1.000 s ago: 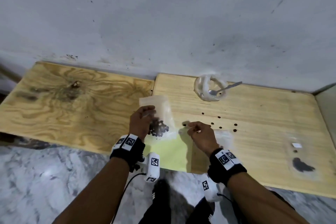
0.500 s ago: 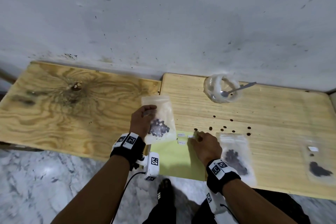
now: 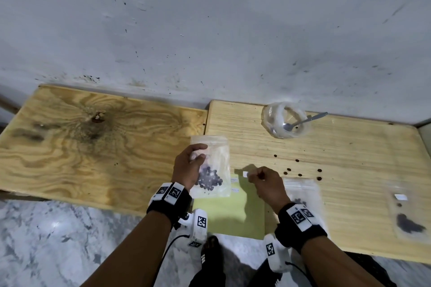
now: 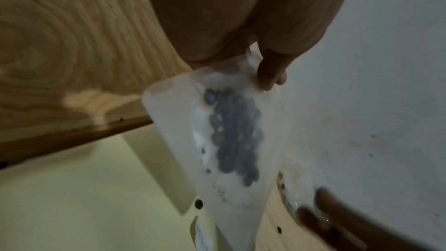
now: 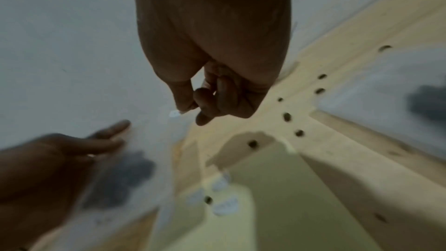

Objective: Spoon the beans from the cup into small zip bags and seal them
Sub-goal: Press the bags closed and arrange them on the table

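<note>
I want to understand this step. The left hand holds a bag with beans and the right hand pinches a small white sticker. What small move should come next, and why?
Probably bring the right hand over and press the small white sticker onto the bag held up by the left hand. Another bag on the table already carries a white label.

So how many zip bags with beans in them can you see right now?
3: one bag held up in the left hand, one bag flat beside the right wrist, one bag at the table's far right.

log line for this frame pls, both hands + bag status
left hand: holds bean bag upright | right hand: pinches small white label | cup: spoon inside | loose beans on table
</note>
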### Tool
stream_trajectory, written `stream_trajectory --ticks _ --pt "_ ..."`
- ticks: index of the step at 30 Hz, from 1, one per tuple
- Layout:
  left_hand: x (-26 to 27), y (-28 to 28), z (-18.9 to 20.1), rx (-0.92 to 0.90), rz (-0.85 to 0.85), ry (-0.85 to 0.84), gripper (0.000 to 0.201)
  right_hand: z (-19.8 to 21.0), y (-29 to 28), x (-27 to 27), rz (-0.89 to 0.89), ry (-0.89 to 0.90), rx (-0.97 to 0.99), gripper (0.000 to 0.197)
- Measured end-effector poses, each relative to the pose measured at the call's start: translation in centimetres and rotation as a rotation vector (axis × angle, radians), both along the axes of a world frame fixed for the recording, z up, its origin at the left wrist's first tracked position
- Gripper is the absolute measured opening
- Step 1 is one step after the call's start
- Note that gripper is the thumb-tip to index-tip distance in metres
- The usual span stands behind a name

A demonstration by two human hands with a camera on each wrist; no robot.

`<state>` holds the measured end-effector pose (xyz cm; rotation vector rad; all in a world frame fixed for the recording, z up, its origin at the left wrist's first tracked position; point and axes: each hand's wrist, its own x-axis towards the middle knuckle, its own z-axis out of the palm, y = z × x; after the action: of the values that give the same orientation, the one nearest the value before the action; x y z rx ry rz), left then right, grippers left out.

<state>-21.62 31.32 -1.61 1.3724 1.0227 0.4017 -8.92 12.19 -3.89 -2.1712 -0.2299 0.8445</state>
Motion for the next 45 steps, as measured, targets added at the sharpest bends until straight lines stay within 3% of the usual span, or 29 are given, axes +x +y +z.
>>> stream_trajectory --ticks 3,6,14,20,25,29,33,39,42,45 --pt "0.5 -0.7 0.2 0.057 -0.124 -0.002 0.037 3.1 1.6 0.2 -0.03 0.016 0.243 0.017" --pt "1.2 -2.1 1.0 0.035 -0.211 -0.075 0.043 5.6 3.4 -0.1 0.007 -0.028 0.323 0.013" --pt "2.6 -4.0 2.5 -0.051 -0.27 -0.145 0.04 6.3 3.8 -0.4 -0.069 -0.225 0.239 0.008" --pt "3.6 -4.9 3.3 -0.108 -0.159 -0.173 0.017 6.8 2.9 -1.2 -0.153 -0.265 0.182 0.014" --pt "4.3 -5.8 3.3 -0.08 -0.181 -0.158 0.013 6.8 1.3 -0.6 -0.269 -0.34 0.194 0.037" --pt "5.4 -7.0 3.6 -0.052 -0.231 -0.151 0.014 6.4 -0.2 0.5 -0.316 -0.248 0.293 0.037" --pt "7.1 -8.5 3.5 -0.015 -0.252 -0.117 0.017 6.0 -2.4 2.2 -0.21 -0.244 0.357 0.035" --pt "10.9 -12.4 3.9 0.112 -0.32 -0.082 0.026 6.2 -6.9 5.9 -0.201 -0.249 0.357 0.029" --pt "14.1 -15.4 3.9 0.022 -0.217 -0.073 0.03 5.7 -11.2 8.7 -0.188 -0.179 0.355 0.025" --pt "17.3 -18.7 4.1 -0.102 -0.158 -0.084 0.028 5.1 -16.4 11.3 -0.118 0.016 0.31 0.019"
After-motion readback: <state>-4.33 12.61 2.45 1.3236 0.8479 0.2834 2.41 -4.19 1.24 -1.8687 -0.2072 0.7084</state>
